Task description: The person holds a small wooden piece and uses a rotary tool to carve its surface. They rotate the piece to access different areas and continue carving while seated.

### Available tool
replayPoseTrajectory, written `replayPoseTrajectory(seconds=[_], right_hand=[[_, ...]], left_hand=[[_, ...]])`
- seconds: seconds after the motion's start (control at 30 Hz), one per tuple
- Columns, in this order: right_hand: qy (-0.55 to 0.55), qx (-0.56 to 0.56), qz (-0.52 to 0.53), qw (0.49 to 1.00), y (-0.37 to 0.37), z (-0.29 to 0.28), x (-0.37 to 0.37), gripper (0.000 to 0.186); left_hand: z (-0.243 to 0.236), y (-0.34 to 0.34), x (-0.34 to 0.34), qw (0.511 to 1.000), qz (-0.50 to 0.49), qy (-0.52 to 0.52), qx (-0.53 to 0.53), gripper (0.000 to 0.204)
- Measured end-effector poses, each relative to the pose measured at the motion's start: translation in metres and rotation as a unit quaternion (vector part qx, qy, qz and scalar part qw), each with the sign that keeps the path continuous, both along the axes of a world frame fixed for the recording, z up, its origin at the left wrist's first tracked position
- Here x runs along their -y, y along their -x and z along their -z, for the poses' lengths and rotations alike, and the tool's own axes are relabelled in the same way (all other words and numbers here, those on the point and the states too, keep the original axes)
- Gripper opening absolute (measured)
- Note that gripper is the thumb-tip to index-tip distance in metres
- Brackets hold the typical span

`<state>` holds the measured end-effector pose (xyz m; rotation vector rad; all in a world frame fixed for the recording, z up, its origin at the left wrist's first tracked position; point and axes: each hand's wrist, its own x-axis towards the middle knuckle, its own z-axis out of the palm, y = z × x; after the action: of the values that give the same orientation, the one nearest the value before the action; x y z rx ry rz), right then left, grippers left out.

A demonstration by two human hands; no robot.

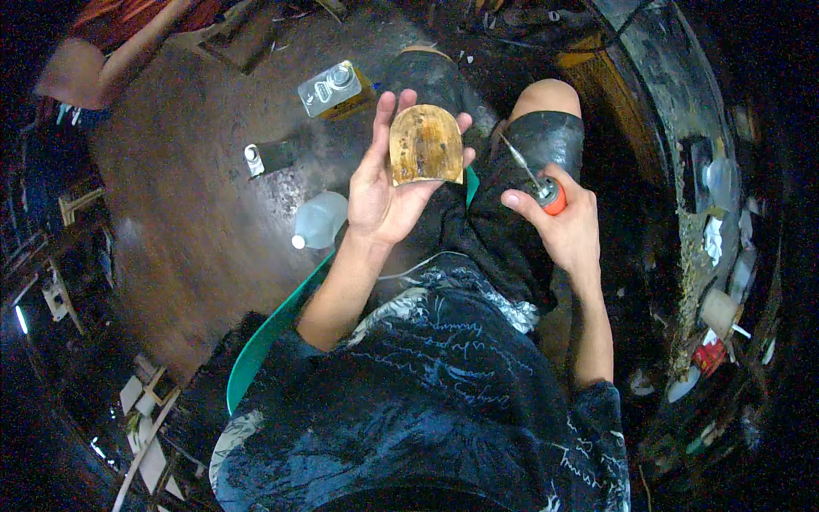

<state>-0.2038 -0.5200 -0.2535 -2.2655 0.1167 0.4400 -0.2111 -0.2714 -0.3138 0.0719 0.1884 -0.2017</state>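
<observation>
From the head camera, the left hand is raised palm-up over the lap, fingers spread wide and only lightly curled, and a tan, heel-shaped sole piece lies across them, its rounded end pointing far and its straight edge toward the palm. The piece sits just left of centre, above the dark shorts. To its right, the right hand is closed around an awl with an orange handle; its thin metal shaft slants up and left toward the sole piece, and its tip stops short of it, over the right knee.

On the brown floor to the left lie a clear plastic bottle on its side near the left forearm, a flat metal can farther off, and a small dark block with a white end between them. A green seat edge curves beneath the left arm. At the far left corner is another person's bare arm. Scraps and a paper cup litter the right side.
</observation>
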Motion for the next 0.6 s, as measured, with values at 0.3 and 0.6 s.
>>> replayPoseTrajectory(seconds=[0.3,0.6], right_hand=[[0.027,0.02,-0.018,0.999,0.007,0.001,-0.003,0.063],[0.16,0.053,-0.026,0.985,0.007,0.002,-0.033,0.07]], left_hand=[[0.003,-0.02,0.001,0.999,0.008,0.041,0.003,0.047],[0.003,-0.023,0.026,0.949,-0.073,-0.298,-0.067,0.076]])
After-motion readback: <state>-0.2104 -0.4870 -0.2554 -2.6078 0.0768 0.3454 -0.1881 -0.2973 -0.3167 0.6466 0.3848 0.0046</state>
